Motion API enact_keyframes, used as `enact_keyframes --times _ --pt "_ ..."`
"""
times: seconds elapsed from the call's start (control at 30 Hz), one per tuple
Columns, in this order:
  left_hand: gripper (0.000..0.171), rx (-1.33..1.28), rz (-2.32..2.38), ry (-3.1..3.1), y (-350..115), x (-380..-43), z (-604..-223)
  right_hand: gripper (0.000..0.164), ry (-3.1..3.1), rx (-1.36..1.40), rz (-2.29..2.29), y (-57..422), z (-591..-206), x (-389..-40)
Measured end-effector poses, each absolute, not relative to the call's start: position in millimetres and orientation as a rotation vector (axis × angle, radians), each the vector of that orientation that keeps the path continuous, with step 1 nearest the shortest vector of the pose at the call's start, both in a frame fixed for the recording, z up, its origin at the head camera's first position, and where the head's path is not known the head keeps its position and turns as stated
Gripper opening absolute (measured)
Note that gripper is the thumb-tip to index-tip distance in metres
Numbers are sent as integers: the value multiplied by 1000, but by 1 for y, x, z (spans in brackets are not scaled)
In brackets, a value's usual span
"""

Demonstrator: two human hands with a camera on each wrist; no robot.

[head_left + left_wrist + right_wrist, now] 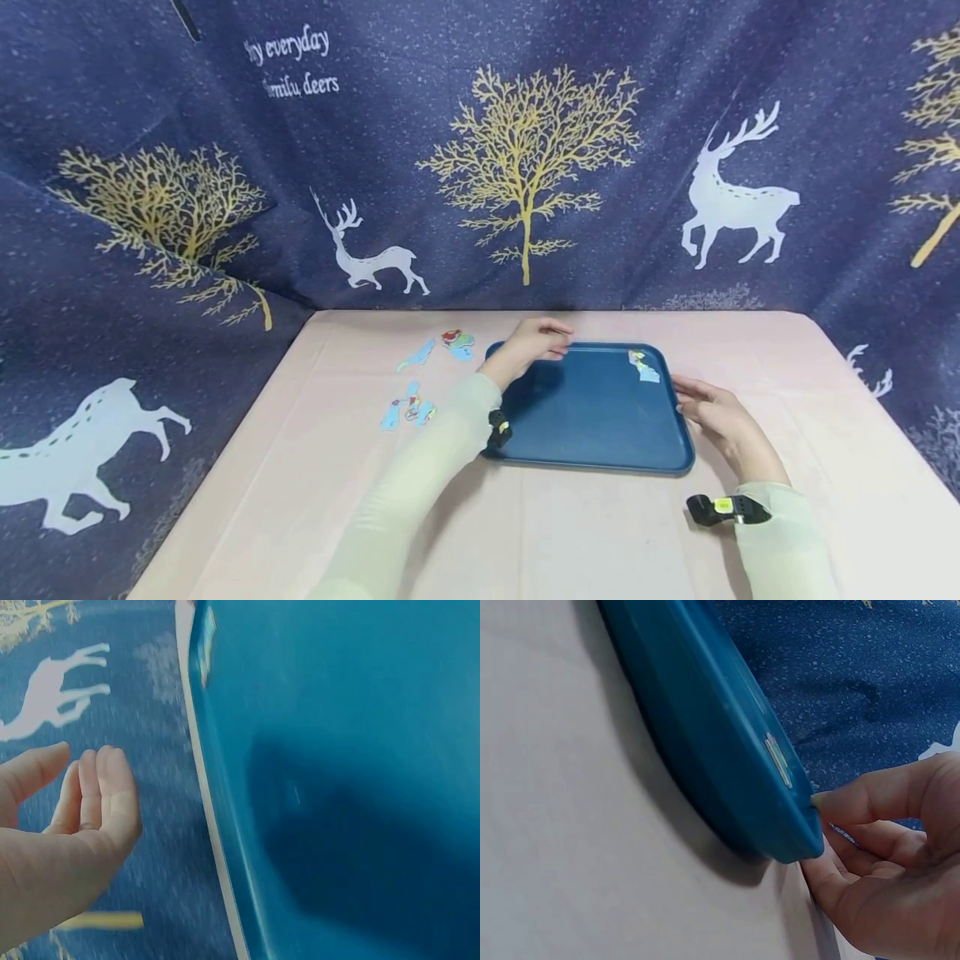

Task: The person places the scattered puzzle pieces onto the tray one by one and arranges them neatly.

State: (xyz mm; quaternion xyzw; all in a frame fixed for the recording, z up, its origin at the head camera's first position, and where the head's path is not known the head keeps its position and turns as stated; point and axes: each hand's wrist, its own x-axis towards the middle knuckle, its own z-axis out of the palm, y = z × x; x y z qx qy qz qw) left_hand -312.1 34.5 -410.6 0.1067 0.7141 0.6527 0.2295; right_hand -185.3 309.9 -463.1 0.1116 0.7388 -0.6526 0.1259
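Note:
A dark blue rectangular tray [592,417] sits on the table. My right hand [720,417] is at its right edge; in the right wrist view the thumb [877,793] presses on the rim near a corner, with fingers beneath it. My left hand [534,340] hovers over the far left part of the tray, holding nothing. Its fingers [112,776] are loosely bent, apart from the tray. A few flat, printed pieces [643,367], blue and yellow like jigsaw pieces, lie in the tray's far right corner.
Left of the tray, more flat printed pieces lie on the pale table cover [300,500]: a blue one [417,356], a red-and-green group [457,343] and a nearer cluster [408,410]. A dark blue curtain [420,150] with deer and trees hangs behind.

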Motion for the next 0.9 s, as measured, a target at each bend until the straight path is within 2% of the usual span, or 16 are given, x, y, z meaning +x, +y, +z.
enact_keyframes --times 0.17,0.57,0.9 --pt "31 255 1836 2012 0 -323 -414 73 2152 316 -1907 309 -461 -185" --pt "37 -34 1984 2194 -95 -350 -428 73 2169 301 -1902 310 -465 -186" --pt "40 -204 1956 2276 -154 -357 -435 73 2151 323 -1904 311 -465 -186"
